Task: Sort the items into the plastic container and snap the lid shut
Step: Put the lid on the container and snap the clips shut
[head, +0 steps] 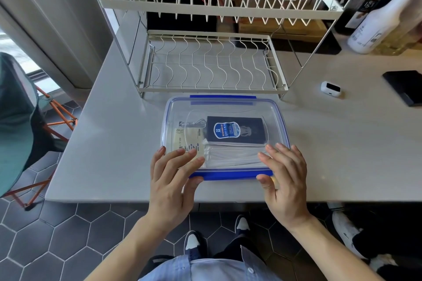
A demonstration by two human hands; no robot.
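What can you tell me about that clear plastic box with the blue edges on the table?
The plastic container is a shallow, see-through rectangle with rounded corners, lying flat on the grey table before a white wire rack. Its clear lid is on, with blue latches at the far and near edges. Inside show a dark booklet, a coiled cable, a cream packet and white pieces. The left hand and right hand rest on its near corners, thumbs at the near latch.

The white bottle (386, 16) and black slab (405, 89) run off frame.
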